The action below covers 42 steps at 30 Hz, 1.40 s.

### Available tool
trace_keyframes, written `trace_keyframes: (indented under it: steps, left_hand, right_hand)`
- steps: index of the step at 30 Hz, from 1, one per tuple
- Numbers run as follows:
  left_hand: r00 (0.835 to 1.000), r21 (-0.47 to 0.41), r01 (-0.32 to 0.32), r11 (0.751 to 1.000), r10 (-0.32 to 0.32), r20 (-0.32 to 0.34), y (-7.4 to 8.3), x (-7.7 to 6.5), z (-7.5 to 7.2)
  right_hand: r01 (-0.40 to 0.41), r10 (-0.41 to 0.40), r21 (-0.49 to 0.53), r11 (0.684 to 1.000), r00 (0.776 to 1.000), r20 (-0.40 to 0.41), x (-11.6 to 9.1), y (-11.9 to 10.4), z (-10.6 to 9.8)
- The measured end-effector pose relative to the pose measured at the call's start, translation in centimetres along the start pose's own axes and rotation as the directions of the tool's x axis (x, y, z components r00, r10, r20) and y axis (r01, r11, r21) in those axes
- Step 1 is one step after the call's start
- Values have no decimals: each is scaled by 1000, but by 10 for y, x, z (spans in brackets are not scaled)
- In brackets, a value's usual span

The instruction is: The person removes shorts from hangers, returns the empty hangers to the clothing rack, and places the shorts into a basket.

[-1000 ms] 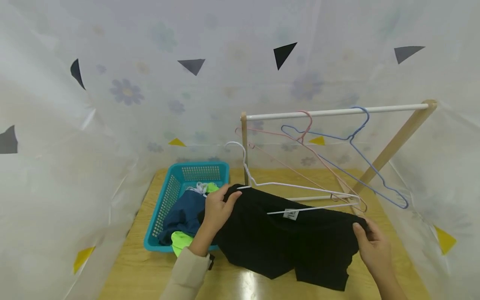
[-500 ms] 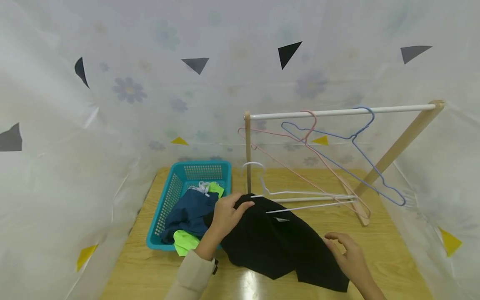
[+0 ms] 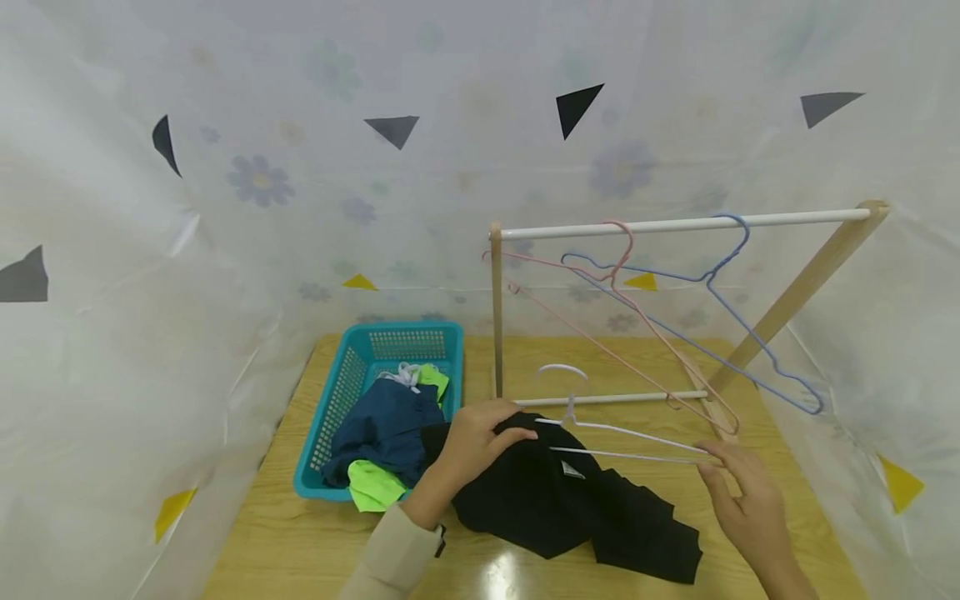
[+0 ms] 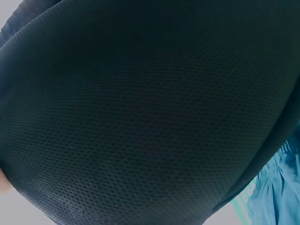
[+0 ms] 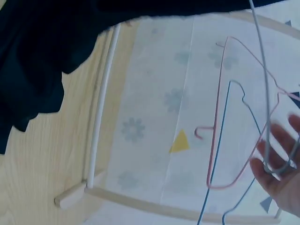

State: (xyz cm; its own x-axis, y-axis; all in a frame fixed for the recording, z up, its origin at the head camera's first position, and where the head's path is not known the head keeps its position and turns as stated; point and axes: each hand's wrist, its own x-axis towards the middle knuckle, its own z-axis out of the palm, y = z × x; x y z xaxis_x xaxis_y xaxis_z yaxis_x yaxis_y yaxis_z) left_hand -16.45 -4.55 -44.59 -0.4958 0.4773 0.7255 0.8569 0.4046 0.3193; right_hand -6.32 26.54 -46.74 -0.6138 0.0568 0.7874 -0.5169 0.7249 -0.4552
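Note:
Black shorts (image 3: pixel 525 512) with a white tag (image 3: pixel 572 470) lie spread toward the near side of the table. My left hand (image 3: pixel 476 442) grips their waistband at the left, where the hanger's left end goes inside the cloth. Out of the shorts runs a white wire hanger (image 3: pixel 637 433), its hook pointing up. At its bare right end my right hand (image 3: pixel 746 492) pinches the wire; the right wrist view shows the fingers (image 5: pixel 283 136) around that corner. Black mesh cloth (image 4: pixel 145 112) fills the left wrist view and hides most of the left hand.
A teal basket (image 3: pixel 318 425) at the left holds a dark blue garment (image 3: pixel 382 425) and neon green cloth (image 3: pixel 373 485). Behind the hands stands a rack with a white rod (image 3: pixel 675 226), bearing a pink hanger (image 3: pixel 573 329) and a blue hanger (image 3: pixel 772 367).
My right hand has let go of the shorts' right side and taken the hanger's right end. That side has dropped toward the table. The hanger has come nearer, its hook shifting right.

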Motion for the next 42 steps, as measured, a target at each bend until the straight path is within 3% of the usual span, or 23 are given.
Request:
trace_keyframes:
  steps: [3, 7, 12, 14, 16, 18, 21, 24, 26, 28, 30, 32, 33, 35, 38, 41, 42]
  left_hand:
    - [999, -10, -6, 1000, 7, 45, 3, 0, 1]
    - [996, -136, 39, 990, -28, 82, 4, 2, 2]
    - [991, -270, 122, 955, -103, 85, 3, 3, 6]
    - [989, -310, 144, 940, -131, 64, 2, 3, 10]
    - [977, -362, 207, 909, -208, 36, 2, 1, 14]
    - [948, -424, 288, 859, -317, 4, 0, 0, 17]
    - [879, -497, 401, 770, -476, -29, -3, 0, 20]
    - [824, -526, 463, 714, -566, -43, -9, -2, 22]
    - [776, -554, 503, 663, -628, -47, -14, -4, 25]
    - [711, -600, 539, 591, -701, -53, -20, -8, 29]
    - [640, -650, 560, 514, -767, -55, -26, -12, 33]
    - [582, -682, 574, 452, -812, -49, -29, -15, 35]
    - [560, -686, 586, 431, -827, -41, -31, -17, 37]
    - [535, -680, 613, 402, -845, -17, -32, -19, 40]
    - [520, -644, 667, 374, -853, 44, -33, -23, 45]
    - [522, -611, 705, 360, -846, 105, -31, -26, 52]
    - [528, -604, 709, 362, -841, 116, -29, -27, 54]
  right_hand:
    - [-50, 45, 35, 998, 991, 122, -5, 6, -10]
    - [-166, 144, 88, 982, 966, 214, -15, 7, -19]
    - [-192, 157, 195, 962, 971, 183, -26, 10, -22]
    - [-181, 153, 191, 965, 976, 155, -28, 10, -24]
    - [-182, 159, 170, 969, 977, 139, -29, 10, -28]
    - [-196, 177, 160, 968, 976, 125, -30, 10, -35]
    - [-204, 193, 148, 968, 977, 85, -32, 11, -49]
    - [-210, 214, 173, 962, 977, -2, -33, 11, -64]
    - [-253, 263, 128, 959, 962, -72, -33, 8, -74]
    - [-341, 349, 82, 937, 926, -143, -33, 5, -83]
    - [-459, 454, 24, 888, 869, -196, -34, 3, -93]
    - [-544, 539, 52, 837, 807, -242, -35, 2, -102]
    - [-560, 575, 135, 817, 777, -257, -36, 3, -106]
    - [-596, 622, 185, 782, 721, -306, -38, 3, -112]
    - [-642, 681, 237, 729, 642, -353, -38, 4, -120]
    - [-670, 718, 263, 694, 614, -327, -39, 12, -131]
    - [-641, 726, 340, 688, 614, -309, -40, 18, -134]
